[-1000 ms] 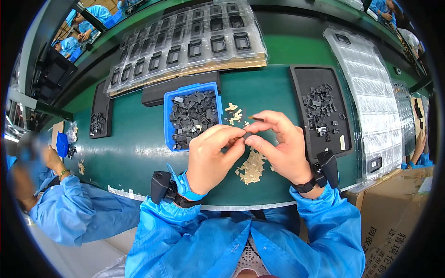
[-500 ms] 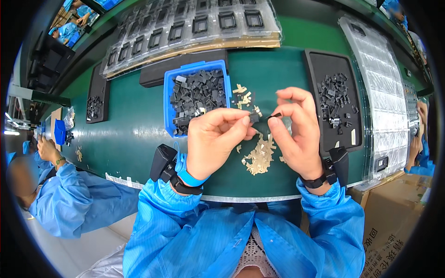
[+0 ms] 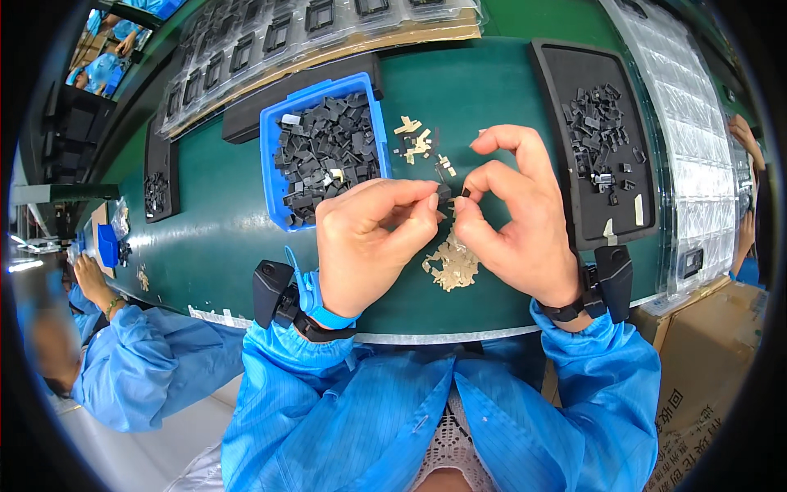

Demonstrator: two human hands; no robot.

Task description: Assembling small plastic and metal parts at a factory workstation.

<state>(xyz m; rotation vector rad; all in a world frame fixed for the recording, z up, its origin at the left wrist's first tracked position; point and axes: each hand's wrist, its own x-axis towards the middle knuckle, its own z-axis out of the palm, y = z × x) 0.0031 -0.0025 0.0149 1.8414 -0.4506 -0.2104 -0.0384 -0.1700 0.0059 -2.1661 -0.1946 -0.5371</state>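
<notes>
My left hand (image 3: 369,242) pinches a small dark grey plastic part (image 3: 444,193) between thumb and fingertips. Close beside it, my right hand (image 3: 525,225) holds a tiny black piece (image 3: 466,194) between thumb and index finger, its other fingers raised. The two pieces nearly meet; whether they touch I cannot tell. Below the fingertips lies a pile of cream paper scraps (image 3: 452,264). More pale scraps (image 3: 420,143) are scattered beyond my hands. Left of them stands a blue bin (image 3: 268,156) heaped with dark plastic parts (image 3: 328,143).
A black foam tray (image 3: 586,228) at the right holds small black parts. Beyond it lies a clear blister tray (image 3: 697,156). Trays of black frames (image 3: 279,37) are stacked at the back left, near another dark tray (image 3: 162,209). A co-worker's arm (image 3: 139,353) is at far left.
The right hand has brought its black piece in towards the part in my left hand, and the gap between them has narrowed. The whole view has shifted slightly.
</notes>
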